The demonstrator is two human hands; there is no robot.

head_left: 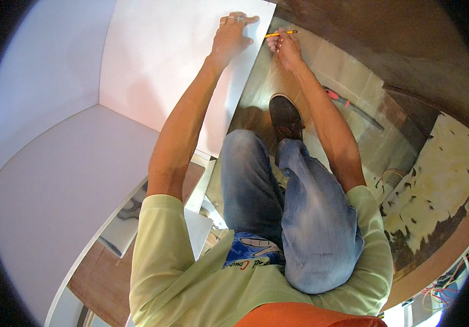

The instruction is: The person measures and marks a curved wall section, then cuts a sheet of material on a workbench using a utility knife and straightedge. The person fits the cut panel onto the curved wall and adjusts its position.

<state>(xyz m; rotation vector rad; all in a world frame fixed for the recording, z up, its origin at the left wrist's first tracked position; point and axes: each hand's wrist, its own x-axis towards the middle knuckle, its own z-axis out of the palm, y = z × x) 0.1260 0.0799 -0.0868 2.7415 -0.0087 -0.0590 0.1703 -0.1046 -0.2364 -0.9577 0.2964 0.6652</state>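
Observation:
My left hand [231,37] rests on a large white panel [158,60] close to its right edge. Its thumb and fingers are spread on the surface, with rings on the fingers, and nothing shows in its grip. Just past that edge, my right hand [287,50] pinches a yellow pencil [291,32]. The pencil lies nearly level, one end pointing at the panel's edge and the other sticking out to the right. Some of the right fingers are partly hidden behind the hand.
A tool with a red and black handle [334,95] and long dark blade lies on the wood-look floor [349,71], right of my shoe. A grey-white shelf board [71,158] meets the panel at left. Worn yellowish board [442,169] and loose wires [444,291] are at right.

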